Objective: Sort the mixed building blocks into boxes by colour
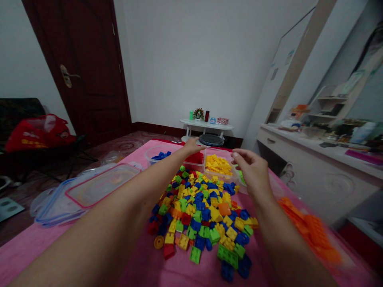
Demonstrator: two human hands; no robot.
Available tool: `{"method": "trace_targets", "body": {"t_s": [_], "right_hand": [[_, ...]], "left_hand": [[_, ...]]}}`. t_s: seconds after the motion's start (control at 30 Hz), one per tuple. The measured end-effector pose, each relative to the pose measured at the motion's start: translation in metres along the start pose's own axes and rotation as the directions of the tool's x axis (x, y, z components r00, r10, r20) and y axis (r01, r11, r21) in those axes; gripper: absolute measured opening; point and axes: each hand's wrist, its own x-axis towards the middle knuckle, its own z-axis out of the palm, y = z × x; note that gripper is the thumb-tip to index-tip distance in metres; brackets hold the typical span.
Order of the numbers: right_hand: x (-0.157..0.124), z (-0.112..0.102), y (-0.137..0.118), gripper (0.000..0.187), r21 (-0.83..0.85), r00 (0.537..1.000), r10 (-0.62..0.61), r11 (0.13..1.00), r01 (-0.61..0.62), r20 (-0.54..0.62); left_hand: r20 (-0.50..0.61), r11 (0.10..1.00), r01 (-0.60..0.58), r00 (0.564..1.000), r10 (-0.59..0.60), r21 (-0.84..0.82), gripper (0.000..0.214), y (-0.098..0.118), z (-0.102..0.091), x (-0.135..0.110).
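My left hand [192, 146] reaches over a clear container of red blocks [195, 158], its fingers stretched out and partly blurred, with no block visible in them. My right hand [251, 162] is above a container of green blocks [241, 177], just right of the container of yellow blocks [219, 164]. Its fingers are bent, with a gap at the tips and nothing visible between them. Blue blocks [161, 156] lie in a round clear container at the left. Below and between my forearms spreads a mixed pile of toy building blocks [200, 215] in several colours.
A pink cloth [143, 255] covers the table. Container lids [101, 185] with red and blue rims lie at the left. Orange pieces [309, 229] lie to the right, partly behind my right forearm. A white dresser [317, 171] stands at the right, a small white table [206, 124] by the wall.
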Motion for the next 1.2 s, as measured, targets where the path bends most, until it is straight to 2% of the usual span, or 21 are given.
{"method": "trace_targets", "body": {"t_s": [0.07,0.1,0.17,0.23,0.3,0.37,0.5,0.57,0.7,0.77,0.9,1.07,1.13,1.2], "right_hand": [[-0.001,0.004,0.006,0.031,-0.057,0.998,-0.015,0.998,0.018,0.053],[-0.002,0.007,0.010,0.029,-0.091,0.995,-0.021,0.995,0.030,0.092],[-0.005,0.013,0.016,0.024,-0.152,0.980,-0.027,0.987,0.058,0.198],[-0.010,0.020,0.020,0.019,-0.181,0.941,-0.015,0.980,0.080,0.337],[-0.018,0.027,0.019,0.017,-0.191,0.879,0.008,0.977,0.094,0.476],[-0.027,0.032,0.014,0.016,-0.204,0.799,0.021,0.970,0.128,0.601],[-0.045,0.040,0.000,0.018,-0.226,0.610,0.038,0.946,0.234,0.791],[-0.053,0.044,-0.006,0.020,-0.250,0.563,0.046,0.924,0.290,0.825],[-0.067,0.053,-0.010,0.037,-0.282,0.587,-0.026,0.859,0.427,0.809],[-0.072,0.058,-0.009,0.041,-0.285,0.604,-0.060,0.841,0.459,0.795],[-0.075,0.064,-0.005,0.028,-0.371,0.640,0.017,0.826,0.424,0.768],[-0.068,0.063,-0.002,0.017,-0.443,0.687,0.063,0.806,0.392,0.724],[-0.065,0.059,-0.008,0.014,-0.462,0.705,0.062,0.794,0.394,0.707],[-0.064,0.053,-0.018,0.017,-0.450,0.683,0.070,0.799,0.398,0.727]], "left_hand": [[0.000,0.967,-0.163,0.986,0.166,0.196,0.051,-0.001,0.000,-0.008],[0.013,0.950,-0.213,0.976,0.216,0.230,0.044,0.000,0.000,-0.014],[0.068,0.938,-0.273,0.962,0.265,0.212,0.033,0.004,-0.002,-0.028],[0.142,0.944,-0.299,0.949,0.280,0.141,0.029,0.010,-0.008,-0.047],[0.217,0.948,-0.307,0.934,0.283,0.088,0.027,0.014,-0.018,-0.068],[0.293,0.944,-0.308,0.919,0.264,0.114,0.025,0.016,-0.031,-0.090],[0.457,0.875,-0.311,0.882,0.119,0.371,0.022,0.014,-0.057,-0.125],[0.535,0.841,-0.332,0.843,0.061,0.428,0.024,0.010,-0.065,-0.134],[0.651,0.849,-0.370,0.758,0.043,0.376,0.027,0.004,-0.067,-0.139],[0.668,0.854,-0.376,0.743,0.046,0.360,0.030,0.002,-0.064,-0.138],[0.677,0.860,-0.384,0.733,0.063,0.336,0.032,-0.005,-0.056,-0.136],[0.764,0.916,-0.327,0.645,0.037,0.231,0.032,-0.013,-0.054,-0.135],[0.769,0.911,-0.325,0.639,0.012,0.255,0.032,-0.013,-0.055,-0.135],[0.758,0.892,-0.337,0.652,-0.010,0.302,0.036,-0.011,-0.056,-0.136]]}}
